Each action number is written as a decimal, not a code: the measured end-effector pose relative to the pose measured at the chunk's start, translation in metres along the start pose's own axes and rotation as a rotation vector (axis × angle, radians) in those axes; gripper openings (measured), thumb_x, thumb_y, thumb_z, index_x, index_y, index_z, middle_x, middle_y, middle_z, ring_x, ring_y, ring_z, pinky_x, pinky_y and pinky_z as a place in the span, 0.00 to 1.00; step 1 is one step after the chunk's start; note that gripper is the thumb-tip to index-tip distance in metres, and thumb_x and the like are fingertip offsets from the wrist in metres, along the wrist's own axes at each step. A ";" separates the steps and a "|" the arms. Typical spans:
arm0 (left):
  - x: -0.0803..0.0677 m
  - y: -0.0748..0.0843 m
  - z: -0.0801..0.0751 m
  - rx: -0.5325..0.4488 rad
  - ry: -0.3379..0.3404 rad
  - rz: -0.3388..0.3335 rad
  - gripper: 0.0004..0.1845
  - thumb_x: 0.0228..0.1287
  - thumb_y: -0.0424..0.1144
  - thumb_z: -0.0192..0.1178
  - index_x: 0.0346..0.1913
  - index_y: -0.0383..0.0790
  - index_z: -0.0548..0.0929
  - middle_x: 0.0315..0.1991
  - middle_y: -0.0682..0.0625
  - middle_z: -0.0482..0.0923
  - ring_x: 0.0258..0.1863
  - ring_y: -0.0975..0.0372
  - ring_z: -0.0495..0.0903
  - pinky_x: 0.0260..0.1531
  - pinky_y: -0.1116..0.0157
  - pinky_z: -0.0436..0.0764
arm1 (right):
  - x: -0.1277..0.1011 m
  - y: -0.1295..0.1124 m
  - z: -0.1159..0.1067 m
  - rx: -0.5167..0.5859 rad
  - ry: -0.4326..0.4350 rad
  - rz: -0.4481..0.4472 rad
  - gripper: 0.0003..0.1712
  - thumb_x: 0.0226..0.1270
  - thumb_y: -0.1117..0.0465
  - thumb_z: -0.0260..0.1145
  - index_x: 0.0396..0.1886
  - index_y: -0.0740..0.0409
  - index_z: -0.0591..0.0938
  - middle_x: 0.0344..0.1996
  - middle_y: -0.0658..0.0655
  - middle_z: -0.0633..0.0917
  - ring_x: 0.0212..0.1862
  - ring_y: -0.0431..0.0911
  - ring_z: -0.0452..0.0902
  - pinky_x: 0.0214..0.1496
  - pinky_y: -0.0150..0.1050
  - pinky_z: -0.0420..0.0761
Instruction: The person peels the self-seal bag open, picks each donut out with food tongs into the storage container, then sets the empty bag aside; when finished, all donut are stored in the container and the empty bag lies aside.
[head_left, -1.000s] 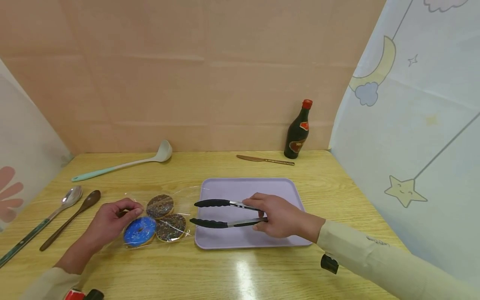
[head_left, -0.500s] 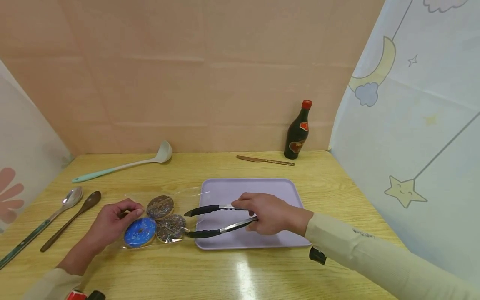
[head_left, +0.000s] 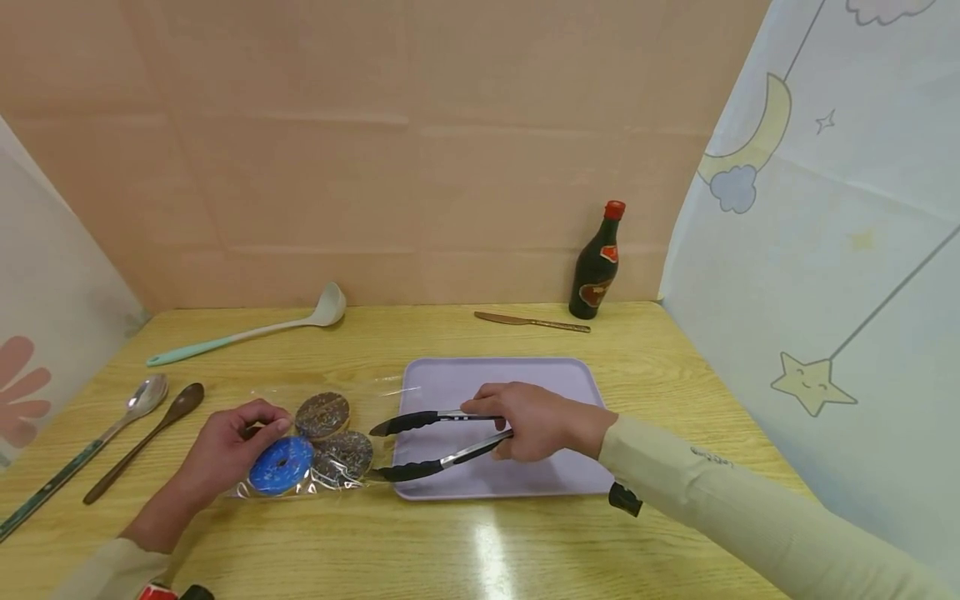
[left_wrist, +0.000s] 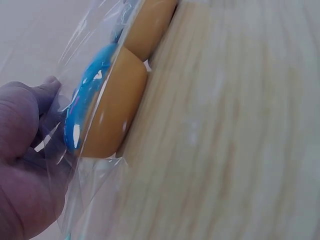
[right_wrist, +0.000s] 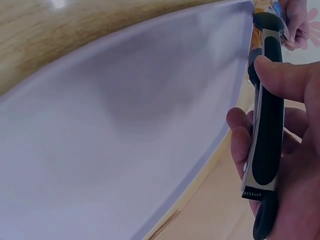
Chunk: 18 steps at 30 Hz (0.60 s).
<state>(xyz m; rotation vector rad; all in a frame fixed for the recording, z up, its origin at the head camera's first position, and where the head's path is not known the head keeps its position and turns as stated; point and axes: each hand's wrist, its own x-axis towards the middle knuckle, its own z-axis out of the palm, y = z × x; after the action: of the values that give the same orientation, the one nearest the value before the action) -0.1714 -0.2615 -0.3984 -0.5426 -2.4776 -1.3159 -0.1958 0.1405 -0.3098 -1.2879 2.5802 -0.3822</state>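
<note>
My left hand [head_left: 225,450] pinches the left end of a clear plastic bag [head_left: 367,396] lying on the table. Inside it are three doughnuts: a blue-iced one [head_left: 264,473] nearest the hand, and two chocolate ones with sprinkles, one farther back [head_left: 322,415] and one to the right [head_left: 343,457]. The left wrist view shows the blue doughnut [left_wrist: 112,105] side-on through the film. My right hand [head_left: 532,421] grips metal tongs [head_left: 412,422] with black tips, arms spread, over the lilac tray [head_left: 573,383]. Their tips point left, right at the bag's right end beside the nearer chocolate doughnut.
A metal spoon [head_left: 138,404] and a brown wooden spoon [head_left: 153,433] lie at the left. Behind the bag lies a ladle [head_left: 262,329] with a mint handle. At the back right are a copper-coloured knife [head_left: 528,322] and a dark bottle [head_left: 596,271] with a red cap.
My right hand has moved left with the tongs, bringing their tips from over the tray's left edge to the bag's end. The left hand stays at the bag.
</note>
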 end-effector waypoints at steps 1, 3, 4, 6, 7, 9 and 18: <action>0.000 0.000 0.000 -0.003 -0.001 -0.001 0.05 0.66 0.28 0.58 0.35 0.35 0.84 0.32 0.47 0.80 0.30 0.68 0.77 0.29 0.74 0.77 | 0.000 0.001 0.000 0.000 -0.002 -0.003 0.34 0.53 0.64 0.71 0.63 0.58 0.74 0.50 0.51 0.76 0.33 0.34 0.73 0.40 0.33 0.73; 0.000 0.000 0.000 -0.005 -0.001 -0.001 0.05 0.66 0.28 0.58 0.35 0.35 0.84 0.32 0.45 0.80 0.30 0.68 0.77 0.29 0.74 0.77 | 0.000 0.002 -0.001 0.003 -0.003 -0.006 0.35 0.53 0.64 0.72 0.63 0.58 0.74 0.50 0.51 0.76 0.34 0.34 0.73 0.41 0.33 0.74; 0.000 0.000 0.000 -0.006 -0.001 -0.002 0.05 0.66 0.28 0.58 0.36 0.35 0.84 0.32 0.45 0.80 0.30 0.68 0.77 0.29 0.74 0.77 | 0.001 0.003 0.000 0.006 -0.003 -0.006 0.35 0.53 0.64 0.72 0.63 0.58 0.74 0.50 0.51 0.76 0.34 0.34 0.73 0.41 0.33 0.74; -0.001 0.001 0.001 -0.001 0.004 -0.004 0.05 0.66 0.28 0.58 0.36 0.34 0.84 0.32 0.44 0.80 0.30 0.67 0.77 0.29 0.74 0.76 | 0.002 0.004 0.000 0.009 -0.001 -0.004 0.35 0.52 0.64 0.72 0.63 0.58 0.74 0.50 0.50 0.76 0.34 0.35 0.73 0.41 0.33 0.73; -0.001 0.001 0.001 0.003 0.005 -0.006 0.05 0.66 0.28 0.58 0.36 0.34 0.84 0.32 0.44 0.80 0.30 0.67 0.76 0.29 0.74 0.76 | 0.003 0.005 0.000 0.009 0.000 -0.004 0.35 0.52 0.64 0.72 0.63 0.58 0.74 0.50 0.50 0.76 0.34 0.35 0.74 0.41 0.33 0.73; -0.001 0.001 0.001 0.010 0.008 -0.011 0.05 0.66 0.29 0.58 0.37 0.34 0.84 0.32 0.44 0.80 0.29 0.67 0.76 0.29 0.74 0.76 | 0.004 0.006 0.001 0.008 0.002 -0.008 0.36 0.52 0.64 0.72 0.64 0.58 0.74 0.50 0.51 0.76 0.35 0.36 0.74 0.41 0.33 0.73; -0.004 0.005 0.003 0.019 0.016 -0.053 0.05 0.67 0.31 0.58 0.39 0.34 0.83 0.32 0.49 0.81 0.32 0.69 0.78 0.30 0.74 0.77 | 0.013 0.008 0.005 0.019 0.008 -0.058 0.36 0.51 0.66 0.72 0.63 0.58 0.73 0.50 0.51 0.77 0.35 0.37 0.73 0.40 0.32 0.72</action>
<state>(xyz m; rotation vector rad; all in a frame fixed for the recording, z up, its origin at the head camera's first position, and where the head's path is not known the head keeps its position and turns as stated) -0.1661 -0.2572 -0.3979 -0.4629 -2.5054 -1.3096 -0.2076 0.1340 -0.3187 -1.3601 2.5439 -0.4217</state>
